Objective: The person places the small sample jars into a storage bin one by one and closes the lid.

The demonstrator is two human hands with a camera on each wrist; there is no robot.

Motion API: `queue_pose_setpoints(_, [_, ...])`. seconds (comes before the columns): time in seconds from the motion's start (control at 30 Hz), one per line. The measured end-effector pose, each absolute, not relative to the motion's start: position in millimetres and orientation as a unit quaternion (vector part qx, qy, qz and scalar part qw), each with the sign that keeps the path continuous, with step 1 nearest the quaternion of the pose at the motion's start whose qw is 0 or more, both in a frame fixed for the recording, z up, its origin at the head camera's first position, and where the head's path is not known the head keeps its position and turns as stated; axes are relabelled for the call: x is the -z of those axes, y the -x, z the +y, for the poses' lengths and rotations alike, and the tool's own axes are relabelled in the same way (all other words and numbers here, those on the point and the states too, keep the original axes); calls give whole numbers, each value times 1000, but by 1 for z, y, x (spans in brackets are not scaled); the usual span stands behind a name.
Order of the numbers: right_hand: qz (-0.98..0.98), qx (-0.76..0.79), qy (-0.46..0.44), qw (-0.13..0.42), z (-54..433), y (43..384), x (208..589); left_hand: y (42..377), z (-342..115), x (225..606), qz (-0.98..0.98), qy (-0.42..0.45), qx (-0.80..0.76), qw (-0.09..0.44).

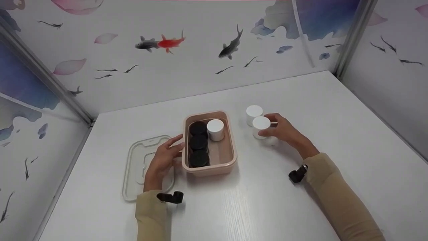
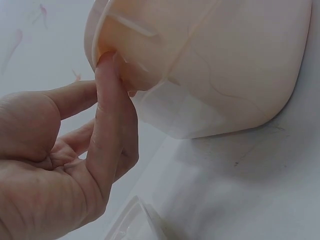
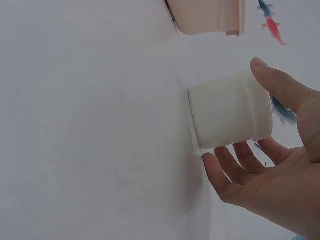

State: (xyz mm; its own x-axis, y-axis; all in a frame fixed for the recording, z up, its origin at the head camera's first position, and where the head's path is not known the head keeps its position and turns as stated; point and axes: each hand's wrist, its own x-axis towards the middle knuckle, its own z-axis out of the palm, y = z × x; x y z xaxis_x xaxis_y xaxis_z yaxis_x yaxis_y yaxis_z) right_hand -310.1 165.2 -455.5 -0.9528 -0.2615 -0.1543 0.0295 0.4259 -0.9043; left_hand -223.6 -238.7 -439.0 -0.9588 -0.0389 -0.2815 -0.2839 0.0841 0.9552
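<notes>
A pink plastic box [image 1: 230,147] stands on the table, holding several black-lidded jars [image 1: 199,142] along its left side and one white jar [image 1: 215,130] at the back right. My left hand [image 1: 164,159] touches the box's left side, fingertips just under the rim [image 2: 102,30]. To the right of the box, my right hand [image 1: 282,130] holds a white lidded jar [image 1: 260,127] around its sides, thumb at the lid and fingers on the opposite side. In the right wrist view this jar [image 3: 225,112] is upright, with its base at the tabletop. Another white jar [image 1: 254,115] stands just behind it.
A pale translucent lid [image 1: 133,167] lies flat left of the box, partly under my left hand and forearm. Panels painted with fish [image 1: 170,43] border the white table [image 1: 260,204] at the back and sides. A small black device sits at each wrist.
</notes>
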Motion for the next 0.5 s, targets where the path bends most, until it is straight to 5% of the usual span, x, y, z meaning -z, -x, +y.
queue_pose_setpoints(0.5, [837, 525, 65, 141, 161, 306, 450, 225, -239, 443, 746, 109, -651, 84])
